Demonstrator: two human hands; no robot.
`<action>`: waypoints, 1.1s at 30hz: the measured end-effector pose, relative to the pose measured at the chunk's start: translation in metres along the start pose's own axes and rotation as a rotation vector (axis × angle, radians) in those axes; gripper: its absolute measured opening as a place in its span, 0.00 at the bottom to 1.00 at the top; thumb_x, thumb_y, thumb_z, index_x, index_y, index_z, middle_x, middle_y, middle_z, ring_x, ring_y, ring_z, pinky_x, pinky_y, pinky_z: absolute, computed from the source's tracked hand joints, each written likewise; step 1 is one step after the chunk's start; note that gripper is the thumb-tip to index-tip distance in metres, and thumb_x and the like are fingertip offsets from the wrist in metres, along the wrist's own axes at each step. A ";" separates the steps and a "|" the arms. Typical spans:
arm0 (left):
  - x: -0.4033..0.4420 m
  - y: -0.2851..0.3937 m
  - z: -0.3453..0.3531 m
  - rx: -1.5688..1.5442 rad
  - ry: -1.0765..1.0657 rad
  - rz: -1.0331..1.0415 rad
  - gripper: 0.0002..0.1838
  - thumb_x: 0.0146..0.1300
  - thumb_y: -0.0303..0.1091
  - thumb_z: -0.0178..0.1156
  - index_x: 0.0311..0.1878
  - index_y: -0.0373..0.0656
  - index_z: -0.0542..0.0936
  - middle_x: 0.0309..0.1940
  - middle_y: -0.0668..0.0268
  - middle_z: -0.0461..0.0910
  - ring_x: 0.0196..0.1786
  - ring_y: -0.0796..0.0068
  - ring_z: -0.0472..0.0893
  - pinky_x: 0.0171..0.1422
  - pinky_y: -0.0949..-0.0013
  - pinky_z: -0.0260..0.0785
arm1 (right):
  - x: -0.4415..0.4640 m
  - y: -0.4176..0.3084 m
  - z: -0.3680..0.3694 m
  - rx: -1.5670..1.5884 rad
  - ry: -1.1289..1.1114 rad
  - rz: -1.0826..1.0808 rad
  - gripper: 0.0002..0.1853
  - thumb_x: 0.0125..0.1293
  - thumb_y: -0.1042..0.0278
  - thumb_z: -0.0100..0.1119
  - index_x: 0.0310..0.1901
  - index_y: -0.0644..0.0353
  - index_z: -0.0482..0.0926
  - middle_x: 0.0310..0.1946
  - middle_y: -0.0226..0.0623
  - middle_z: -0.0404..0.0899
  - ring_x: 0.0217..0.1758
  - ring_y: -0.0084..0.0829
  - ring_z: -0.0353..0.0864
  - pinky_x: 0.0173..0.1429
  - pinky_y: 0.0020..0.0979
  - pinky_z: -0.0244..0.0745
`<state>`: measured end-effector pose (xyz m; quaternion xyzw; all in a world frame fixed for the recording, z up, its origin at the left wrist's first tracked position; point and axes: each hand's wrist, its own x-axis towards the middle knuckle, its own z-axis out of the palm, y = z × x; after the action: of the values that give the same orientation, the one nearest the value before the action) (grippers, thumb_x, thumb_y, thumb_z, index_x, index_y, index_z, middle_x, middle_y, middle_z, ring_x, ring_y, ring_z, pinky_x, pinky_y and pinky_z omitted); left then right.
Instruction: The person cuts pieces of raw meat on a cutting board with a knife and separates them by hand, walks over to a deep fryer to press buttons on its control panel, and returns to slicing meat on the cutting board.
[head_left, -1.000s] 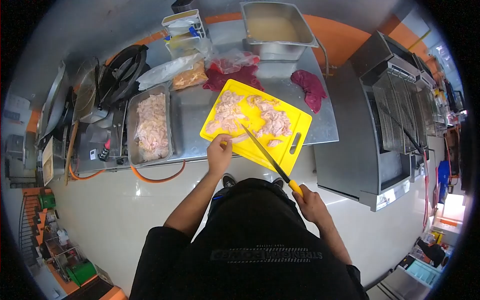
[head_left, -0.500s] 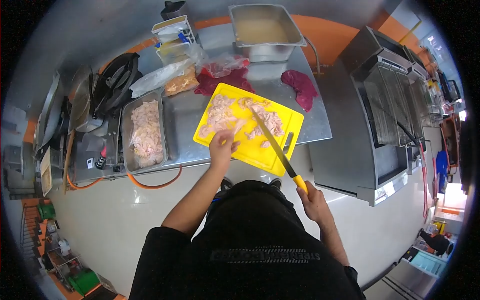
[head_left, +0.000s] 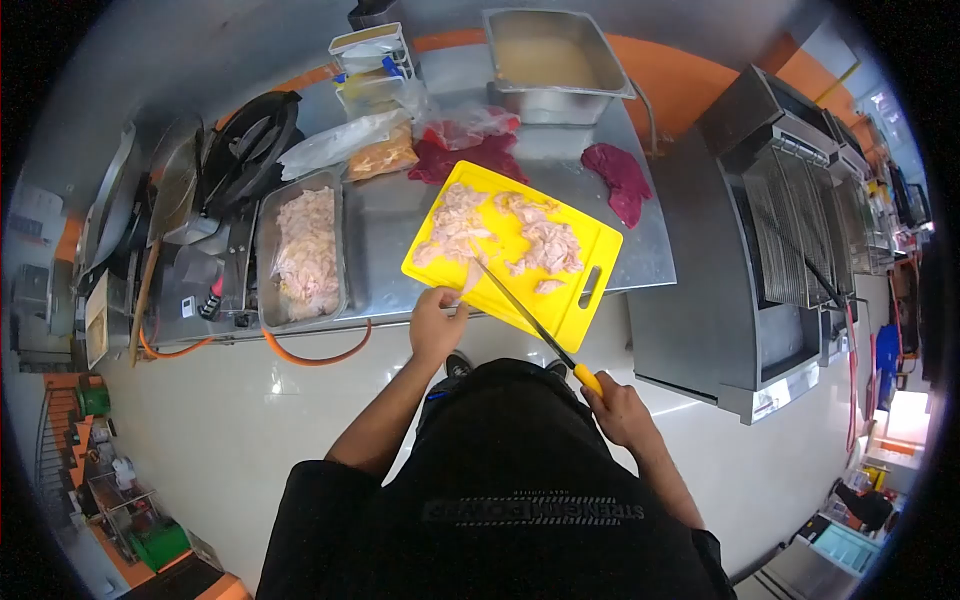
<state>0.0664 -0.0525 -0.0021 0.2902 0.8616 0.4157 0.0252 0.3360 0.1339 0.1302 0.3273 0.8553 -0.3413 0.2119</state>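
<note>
On a yellow cutting board [head_left: 512, 300] lie two piles of pale raw meat, likely chicken: a left pile [head_left: 455, 222] and a right pile [head_left: 548, 240]. My left hand [head_left: 437, 325] is closed at the board's near left edge, pinching the end of a thin meat strip [head_left: 471, 276]. Wrapped round the yellow handle of a long knife [head_left: 530, 318] is my right hand [head_left: 620, 412]. The blade slants across the board, its tip beside the strip and close to the left pile.
Left of the board stands a container of pale meat [head_left: 303, 250]. Behind are a bag of orange-coloured food [head_left: 384, 155], a dark red cloth [head_left: 470, 160] and a deep steel pan [head_left: 556, 105]. Another red cloth [head_left: 617, 183] lies right; a fryer unit [head_left: 690, 300] stands beyond.
The knife tip has moved left, from the right pile to the strip near my left hand. My left hand has drawn back toward me, off the board's middle. The view has shifted slightly.
</note>
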 end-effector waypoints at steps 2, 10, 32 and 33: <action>0.004 0.019 -0.010 0.005 0.029 -0.077 0.12 0.60 0.31 0.68 0.45 0.39 0.80 0.38 0.59 0.81 0.37 0.68 0.84 0.43 0.65 0.75 | -0.001 -0.002 -0.003 0.002 -0.001 -0.021 0.22 0.75 0.47 0.49 0.55 0.59 0.73 0.33 0.59 0.83 0.42 0.61 0.83 0.47 0.56 0.77; 0.025 0.033 0.001 0.140 -0.007 -0.069 0.10 0.62 0.38 0.66 0.44 0.46 0.82 0.43 0.61 0.81 0.40 0.57 0.84 0.44 0.58 0.75 | 0.005 -0.003 -0.006 -0.046 0.021 -0.068 0.19 0.76 0.51 0.52 0.50 0.61 0.75 0.30 0.55 0.83 0.36 0.58 0.84 0.42 0.53 0.78; 0.043 0.009 0.006 0.393 -0.011 0.074 0.05 0.53 0.35 0.67 0.31 0.49 0.80 0.30 0.67 0.82 0.33 0.60 0.84 0.37 0.57 0.75 | 0.032 -0.010 0.001 -0.106 -0.155 0.016 0.23 0.77 0.45 0.45 0.56 0.59 0.69 0.39 0.61 0.82 0.46 0.60 0.84 0.51 0.57 0.78; 0.046 0.005 0.002 0.435 -0.001 0.010 0.06 0.54 0.35 0.67 0.32 0.48 0.80 0.30 0.67 0.83 0.33 0.60 0.84 0.38 0.57 0.76 | 0.026 -0.001 0.001 -0.107 -0.154 0.012 0.23 0.77 0.45 0.45 0.56 0.59 0.69 0.39 0.61 0.82 0.46 0.60 0.84 0.51 0.57 0.78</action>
<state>0.0310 -0.0245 0.0095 0.2933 0.9295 0.2200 -0.0396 0.3168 0.1431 0.1146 0.2937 0.8515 -0.3179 0.2961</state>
